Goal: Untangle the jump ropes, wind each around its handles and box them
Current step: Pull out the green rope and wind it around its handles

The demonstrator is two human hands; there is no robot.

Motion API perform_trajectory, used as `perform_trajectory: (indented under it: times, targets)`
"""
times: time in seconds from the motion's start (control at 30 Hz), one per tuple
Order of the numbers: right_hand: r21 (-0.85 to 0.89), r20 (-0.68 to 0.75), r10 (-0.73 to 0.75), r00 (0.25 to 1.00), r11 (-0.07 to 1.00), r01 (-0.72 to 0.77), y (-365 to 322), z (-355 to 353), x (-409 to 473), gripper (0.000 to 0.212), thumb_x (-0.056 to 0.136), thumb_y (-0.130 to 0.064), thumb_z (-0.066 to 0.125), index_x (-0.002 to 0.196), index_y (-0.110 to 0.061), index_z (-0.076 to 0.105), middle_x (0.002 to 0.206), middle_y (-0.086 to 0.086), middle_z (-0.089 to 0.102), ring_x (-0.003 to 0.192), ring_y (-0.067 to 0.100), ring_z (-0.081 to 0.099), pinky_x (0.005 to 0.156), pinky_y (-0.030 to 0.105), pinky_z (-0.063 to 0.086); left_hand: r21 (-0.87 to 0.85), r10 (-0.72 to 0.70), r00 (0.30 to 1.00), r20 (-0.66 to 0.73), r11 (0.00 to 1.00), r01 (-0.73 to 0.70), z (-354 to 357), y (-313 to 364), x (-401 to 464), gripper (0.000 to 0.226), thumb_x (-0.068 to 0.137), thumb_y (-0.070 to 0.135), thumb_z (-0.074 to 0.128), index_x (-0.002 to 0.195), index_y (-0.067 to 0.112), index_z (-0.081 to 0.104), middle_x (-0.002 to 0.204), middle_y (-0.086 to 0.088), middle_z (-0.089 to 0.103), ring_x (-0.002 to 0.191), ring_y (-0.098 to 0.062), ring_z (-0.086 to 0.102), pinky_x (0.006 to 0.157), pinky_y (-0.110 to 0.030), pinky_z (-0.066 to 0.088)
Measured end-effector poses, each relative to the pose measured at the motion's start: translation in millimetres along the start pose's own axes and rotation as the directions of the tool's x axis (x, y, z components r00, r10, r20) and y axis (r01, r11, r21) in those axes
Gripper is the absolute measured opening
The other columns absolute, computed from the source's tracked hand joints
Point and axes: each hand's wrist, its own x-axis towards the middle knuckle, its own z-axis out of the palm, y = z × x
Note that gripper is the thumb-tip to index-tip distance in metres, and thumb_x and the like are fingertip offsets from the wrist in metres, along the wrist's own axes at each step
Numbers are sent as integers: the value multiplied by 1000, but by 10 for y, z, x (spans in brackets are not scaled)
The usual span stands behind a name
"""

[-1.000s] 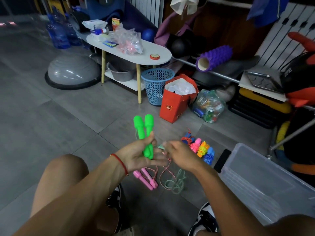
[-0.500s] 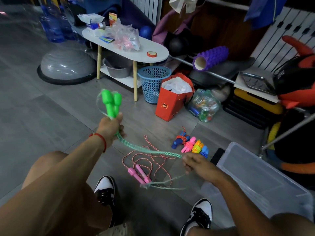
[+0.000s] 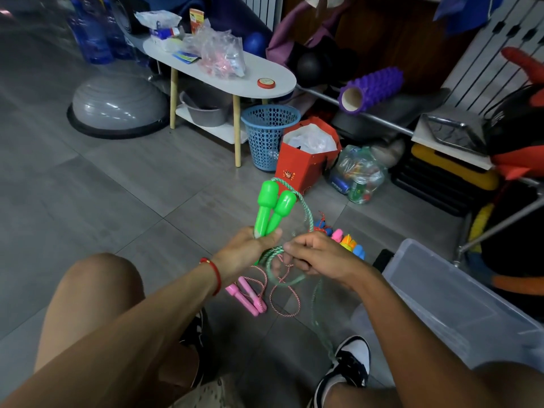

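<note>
My left hand [image 3: 247, 251] grips the two green handles [image 3: 272, 209] upright above the floor [image 3: 117, 201] while my right hand [image 3: 318, 256] pinches the green rope [image 3: 304, 214] beside them, the pink rope [image 3: 250, 295] lying underneath near the clear box [image 3: 459, 301].

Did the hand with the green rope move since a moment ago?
Yes. The right hand came in toward the left hand and the green handles; half a second ago it was out nearer the clear box.
</note>
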Motion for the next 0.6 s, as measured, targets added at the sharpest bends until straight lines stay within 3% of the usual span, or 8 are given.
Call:
perform_trajectory:
  times: [0.07,0.13,0.2,0.3,0.37,0.5,0.6]
  targets:
    - [-29,-28,28,999,999,-29,33,-14,-12,31,99,-32,60,81,-13,74,56,-2,51,51,10,41,50,21,33,-42,-38,999,-14,998,38,-69,-3,16,28,100,31,59,90,4,58,60,-7,49,43,-14,38,43,-24,41]
    - [-7,-84,66,994,998,-67,116,-51,-27,31,96,-19,59,68,-18,72,56,3,51,50,14,39,48,26,30,-94,-82,996,-43,993,78,-122,31,12,27,99,30,61,82,16,47,54,1,31,43,-13,24,41,-22,31]
    - [-11,-149,83,985,996,-86,223,-107,-37,31,94,-13,55,64,-8,64,54,9,50,46,17,36,48,27,28,-132,-80,993,-87,989,68,-191,65,33,29,100,29,60,80,19,41,55,3,27,44,-13,21,41,-23,29]
    - [-34,-180,119,977,991,-127,367,-169,-63,31,98,-14,54,79,10,62,55,9,53,44,14,41,47,25,34,-263,-62,976,-210,965,5,-359,169,75,27,100,26,59,82,19,41,56,3,25,40,-11,21,40,-22,29]
    - [-34,-201,154,967,986,-164,465,-221,-92,27,99,-8,49,86,11,63,55,4,54,44,10,44,48,23,38,-305,-44,949,-313,951,-56,-518,228,103,27,101,24,58,81,20,41,59,2,24,40,-11,20,41,-22,28]
    - [-123,-277,143,950,975,-183,737,-312,-184,36,100,-17,54,64,-11,56,55,0,53,50,7,47,58,26,39,-340,-12,903,-429,929,-149,-846,293,150,26,101,23,57,80,20,42,63,0,21,44,-12,20,43,-24,29]
    - [-146,-319,169,933,963,-224,1005,-351,-264,36,100,-20,56,64,-18,59,55,-3,54,54,10,53,59,26,42,-418,20,879,-477,874,-246,-961,334,151,27,101,25,57,79,21,42,62,1,22,44,-12,20,43,-23,30]
